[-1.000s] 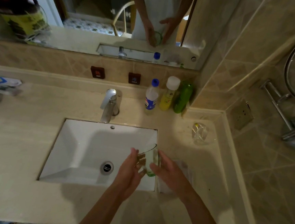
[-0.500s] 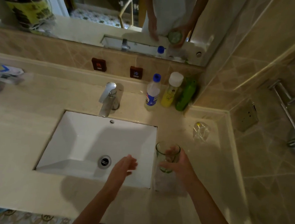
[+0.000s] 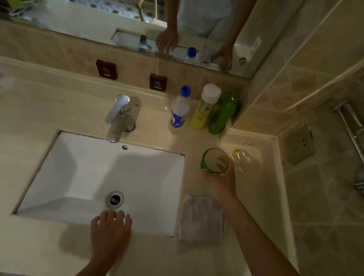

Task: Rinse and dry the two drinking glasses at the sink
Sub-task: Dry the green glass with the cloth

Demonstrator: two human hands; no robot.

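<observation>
I see the sink point(image 3: 68, 172) set into the worktop point(image 3: 13, 244), the tap point(image 3: 117, 119) behind its back edge. Three bottles point(image 3: 201, 111) stand in a row toward the worktop's back right corner. Before them, near the right edge, my right hand point(image 3: 223, 181) holds one glass point(image 3: 214, 161) just beside the other glass point(image 3: 246, 163). A cloth point(image 3: 201, 218) lies right of the sink. My left hand point(image 3: 110, 235) rests at the sink's front edge.
</observation>
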